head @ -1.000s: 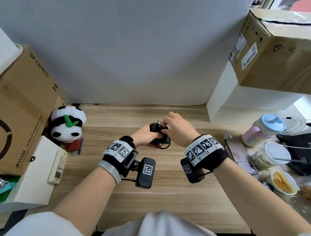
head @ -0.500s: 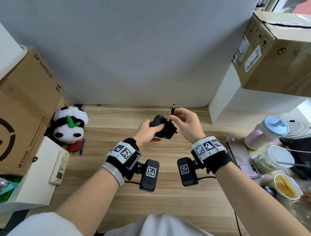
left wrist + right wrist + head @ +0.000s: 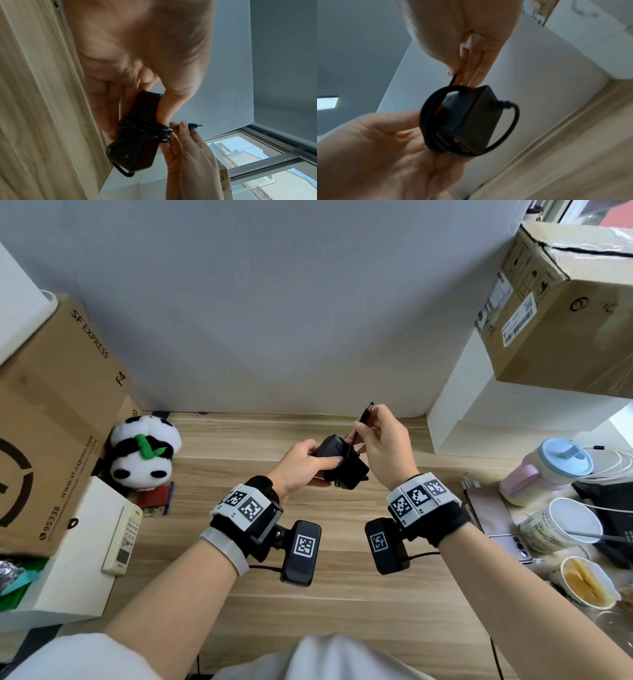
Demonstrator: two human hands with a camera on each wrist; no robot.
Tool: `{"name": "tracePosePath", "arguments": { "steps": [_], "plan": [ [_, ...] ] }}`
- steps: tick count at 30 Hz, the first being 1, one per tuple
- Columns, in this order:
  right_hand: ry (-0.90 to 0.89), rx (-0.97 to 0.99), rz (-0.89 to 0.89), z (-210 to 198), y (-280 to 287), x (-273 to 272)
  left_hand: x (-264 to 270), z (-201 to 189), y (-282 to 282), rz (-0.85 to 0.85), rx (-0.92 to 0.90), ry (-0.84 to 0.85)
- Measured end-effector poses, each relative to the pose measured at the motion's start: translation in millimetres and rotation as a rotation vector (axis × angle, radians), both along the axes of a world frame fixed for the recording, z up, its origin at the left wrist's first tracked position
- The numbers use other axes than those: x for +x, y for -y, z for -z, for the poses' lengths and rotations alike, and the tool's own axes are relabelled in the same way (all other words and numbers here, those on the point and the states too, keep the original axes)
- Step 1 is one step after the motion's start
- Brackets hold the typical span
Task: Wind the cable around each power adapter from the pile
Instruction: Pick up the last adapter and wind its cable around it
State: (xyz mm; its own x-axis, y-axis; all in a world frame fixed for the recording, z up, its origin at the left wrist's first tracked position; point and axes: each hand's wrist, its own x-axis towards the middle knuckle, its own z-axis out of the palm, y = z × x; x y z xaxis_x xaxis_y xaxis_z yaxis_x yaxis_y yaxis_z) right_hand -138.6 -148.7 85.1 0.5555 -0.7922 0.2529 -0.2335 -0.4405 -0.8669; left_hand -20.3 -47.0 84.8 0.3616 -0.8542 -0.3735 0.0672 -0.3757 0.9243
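A black power adapter [image 3: 342, 465] is held above the wooden desk, in the middle of the head view. My left hand [image 3: 301, 469] grips its body, thumb on top. Its thin black cable [image 3: 145, 129] is wound several times around the block [image 3: 471, 119]. My right hand [image 3: 383, 443] pinches the free end of the cable just below the barrel plug [image 3: 367, 411], which points up and away. In the left wrist view the plug [image 3: 194, 125] sticks out past the fingertips. A short loop of cable [image 3: 513, 121] hangs from the adapter's strain relief.
A plush panda [image 3: 144, 455], a remote [image 3: 124, 537] on a white box and a cardboard box [image 3: 58, 422] stand at the left. At the right are a pink bottle [image 3: 544, 470], paper cups [image 3: 565, 525], a phone [image 3: 493, 515] and a large cardboard box [image 3: 561, 302]. The grey wall stands behind.
Both hands have lifted the adapter up and away from the desk. My right hand has drawn the cable's plug end upward, taking the slack loop tight around the block.
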Motion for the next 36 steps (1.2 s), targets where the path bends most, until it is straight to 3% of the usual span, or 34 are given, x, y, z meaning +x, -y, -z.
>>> {"name": "tracePosePath", "arguments": {
  "steps": [7,17,21,23,28,36],
  "plan": [
    [0.107,0.177,0.152,0,8,3,2,-7,-4,0.093,-0.039,0.050],
    [-0.010,0.217,0.168,4,4,-1,3,-6,-10,0.240,0.004,0.038],
    [0.031,0.195,0.124,-2,1,-5,-3,-5,-8,0.150,-0.006,-0.236],
    [0.021,0.169,0.118,-5,-1,-6,-9,-6,-6,0.072,-0.018,-0.295],
    [-0.055,0.089,0.140,2,-3,-6,-14,0,-1,0.023,-0.004,-0.102],
    [-0.019,0.168,0.110,4,-7,-4,-9,5,-3,-0.001,-0.051,-0.069]
  ]
}}
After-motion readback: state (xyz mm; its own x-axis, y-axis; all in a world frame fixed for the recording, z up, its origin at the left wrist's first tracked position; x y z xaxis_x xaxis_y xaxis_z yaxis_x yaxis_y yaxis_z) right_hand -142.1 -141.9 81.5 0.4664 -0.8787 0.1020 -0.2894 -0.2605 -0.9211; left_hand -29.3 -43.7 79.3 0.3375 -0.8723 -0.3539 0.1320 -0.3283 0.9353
